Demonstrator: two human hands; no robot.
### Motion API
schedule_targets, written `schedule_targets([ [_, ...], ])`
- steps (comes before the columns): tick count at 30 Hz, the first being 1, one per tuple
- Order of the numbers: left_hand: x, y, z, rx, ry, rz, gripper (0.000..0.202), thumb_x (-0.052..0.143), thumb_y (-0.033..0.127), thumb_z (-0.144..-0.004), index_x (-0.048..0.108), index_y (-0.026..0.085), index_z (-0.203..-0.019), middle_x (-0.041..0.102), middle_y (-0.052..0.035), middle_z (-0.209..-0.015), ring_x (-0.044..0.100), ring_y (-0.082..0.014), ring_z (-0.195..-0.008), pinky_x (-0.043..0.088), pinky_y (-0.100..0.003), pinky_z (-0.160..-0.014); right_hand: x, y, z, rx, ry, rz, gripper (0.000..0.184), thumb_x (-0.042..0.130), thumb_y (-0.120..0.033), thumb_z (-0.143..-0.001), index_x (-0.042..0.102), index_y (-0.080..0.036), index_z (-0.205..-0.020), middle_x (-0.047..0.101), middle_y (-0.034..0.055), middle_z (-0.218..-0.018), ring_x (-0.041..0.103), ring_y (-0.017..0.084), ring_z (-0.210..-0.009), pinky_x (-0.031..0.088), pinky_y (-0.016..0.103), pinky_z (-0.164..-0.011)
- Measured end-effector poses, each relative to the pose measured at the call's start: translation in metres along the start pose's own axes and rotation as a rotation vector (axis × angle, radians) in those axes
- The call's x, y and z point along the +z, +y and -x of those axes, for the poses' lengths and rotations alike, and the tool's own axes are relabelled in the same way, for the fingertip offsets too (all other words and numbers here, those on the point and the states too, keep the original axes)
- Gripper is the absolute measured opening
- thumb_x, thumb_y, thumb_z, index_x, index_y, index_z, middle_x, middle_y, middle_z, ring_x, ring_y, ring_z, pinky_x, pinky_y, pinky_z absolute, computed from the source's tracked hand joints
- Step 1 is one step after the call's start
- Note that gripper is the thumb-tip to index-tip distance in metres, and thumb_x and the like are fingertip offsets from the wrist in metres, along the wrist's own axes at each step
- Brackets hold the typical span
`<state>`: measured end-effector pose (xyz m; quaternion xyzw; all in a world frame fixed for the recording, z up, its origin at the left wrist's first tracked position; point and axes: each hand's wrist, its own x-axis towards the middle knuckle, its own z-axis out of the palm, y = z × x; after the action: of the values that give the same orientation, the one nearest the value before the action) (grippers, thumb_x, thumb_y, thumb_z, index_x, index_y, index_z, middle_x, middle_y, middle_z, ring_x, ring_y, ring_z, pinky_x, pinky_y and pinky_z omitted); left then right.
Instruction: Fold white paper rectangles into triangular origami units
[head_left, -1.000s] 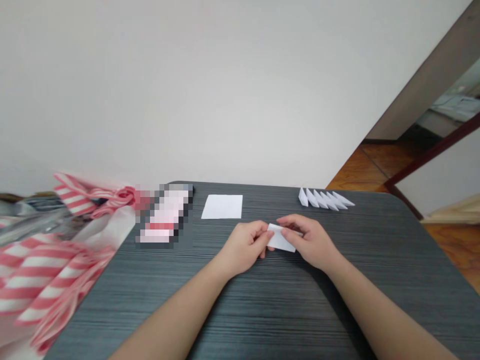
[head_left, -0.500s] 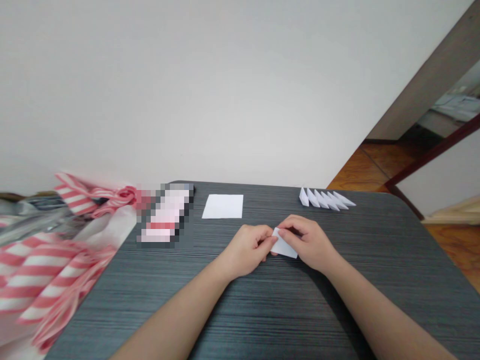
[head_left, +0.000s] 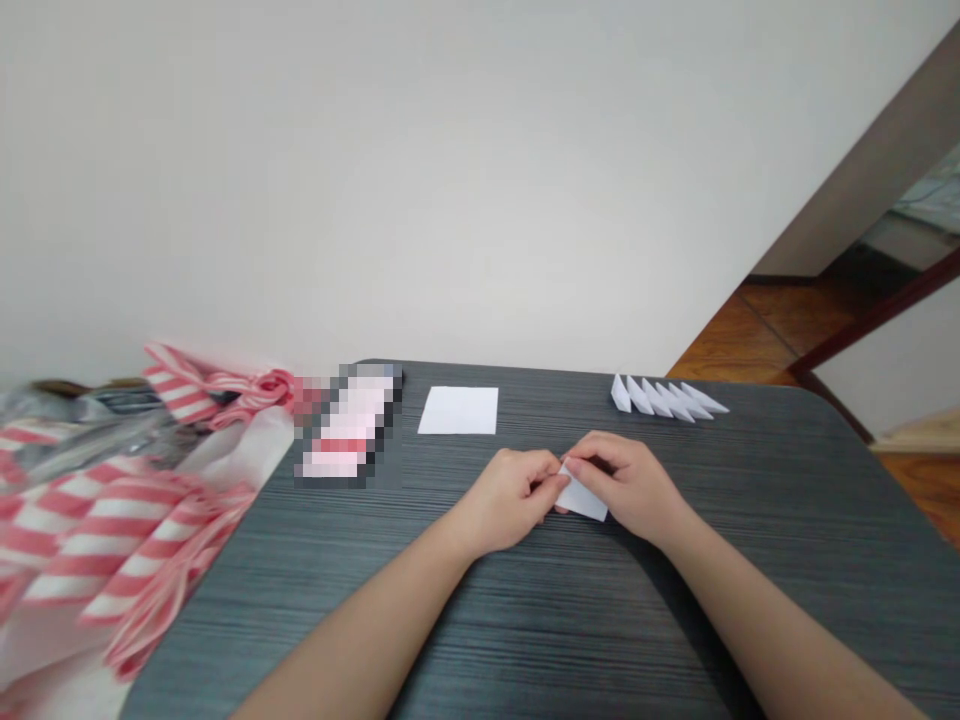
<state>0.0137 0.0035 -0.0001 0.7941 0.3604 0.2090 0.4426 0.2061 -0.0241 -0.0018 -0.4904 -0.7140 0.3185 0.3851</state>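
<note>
A small folded piece of white paper (head_left: 583, 501) is held between my two hands over the dark table. My left hand (head_left: 517, 497) pinches its left edge between thumb and fingers. My right hand (head_left: 626, 485) grips the upper part, its thumb pressed on the paper close to the left thumb. The fingers cover the top corner, so the fold there is hidden. Beyond the hands, a flat sheet of white paper (head_left: 459, 411) lies to the left, and a row of several folded white paper pieces (head_left: 660, 399) stands to the right.
The dark wood-grain table (head_left: 480, 640) meets a pale wall (head_left: 450, 180) at the back. At its left end lies a pixelated, phone-like object (head_left: 349, 420). Red-and-white striped cloth (head_left: 112, 530) and clear plastic are heaped beyond the left edge. Wooden floor (head_left: 720, 335) shows at right.
The whole view has shifted, so everything on the table appears slightly farther right. Both hands keep their hold on the folded paper, with only a slight change in finger position.
</note>
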Motion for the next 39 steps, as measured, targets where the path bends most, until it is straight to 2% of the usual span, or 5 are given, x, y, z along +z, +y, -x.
schedule_targets([
  [14, -0.001, 0.002, 0.001, -0.088, -0.009, 0.134, 0.029, 0.053, 0.035, -0.092, 0.061, 0.017, -0.072, 0.063, 0.0021, -0.054, 0.056, -0.0110, -0.049, 0.040, -0.019, -0.050, -0.007, 0.002, 0.001, 0.041, -0.043, 0.006, 0.020, 0.059, -0.027, -0.091, 0.072, -0.020, -0.079, 0.071, 0.0034, -0.076, 0.064, 0.017, -0.071, 0.047, 0.028, -0.066],
  [21, 0.001, 0.001, 0.000, -0.111, 0.003, 0.226, 0.027, 0.053, 0.034, -0.091, 0.059, 0.017, -0.072, 0.061, 0.0028, -0.053, 0.053, -0.0103, -0.047, 0.040, -0.019, -0.048, -0.010, 0.004, 0.002, 0.054, -0.047, 0.028, 0.020, 0.058, -0.026, -0.092, 0.072, -0.019, -0.081, 0.071, 0.0030, -0.078, 0.063, 0.017, -0.072, 0.046, 0.027, -0.066],
  [26, 0.001, -0.001, 0.000, -0.134, 0.003, 0.263, 0.026, 0.054, 0.035, -0.091, 0.060, 0.016, -0.073, 0.062, 0.0023, -0.055, 0.053, -0.0102, -0.047, 0.040, -0.019, -0.048, -0.010, 0.003, 0.002, 0.062, -0.029, 0.090, 0.026, 0.056, -0.024, -0.093, 0.068, -0.018, -0.072, 0.066, 0.0010, -0.069, 0.058, 0.015, -0.064, 0.042, 0.026, -0.061],
  [31, -0.001, 0.002, 0.000, -0.161, 0.028, 0.309, 0.025, 0.054, 0.032, -0.091, 0.058, 0.016, -0.072, 0.060, 0.0027, -0.053, 0.051, -0.0094, -0.046, 0.039, -0.019, -0.049, -0.011, 0.003, 0.002, 0.063, -0.029, 0.077, 0.025, 0.054, -0.026, -0.094, 0.069, -0.019, -0.076, 0.066, 0.0016, -0.072, 0.059, 0.016, -0.066, 0.043, 0.026, -0.062],
  [39, 0.000, -0.006, 0.000, -0.152, 0.032, 0.382, 0.027, 0.053, 0.036, -0.092, 0.057, 0.015, -0.075, 0.065, -0.0002, -0.062, 0.052, -0.0089, -0.048, 0.039, -0.020, -0.050, -0.017, 0.006, 0.003, 0.066, -0.020, 0.115, 0.029, 0.052, -0.028, -0.095, 0.065, -0.019, -0.069, 0.064, 0.0008, -0.067, 0.057, 0.015, -0.063, 0.042, 0.026, -0.059],
])
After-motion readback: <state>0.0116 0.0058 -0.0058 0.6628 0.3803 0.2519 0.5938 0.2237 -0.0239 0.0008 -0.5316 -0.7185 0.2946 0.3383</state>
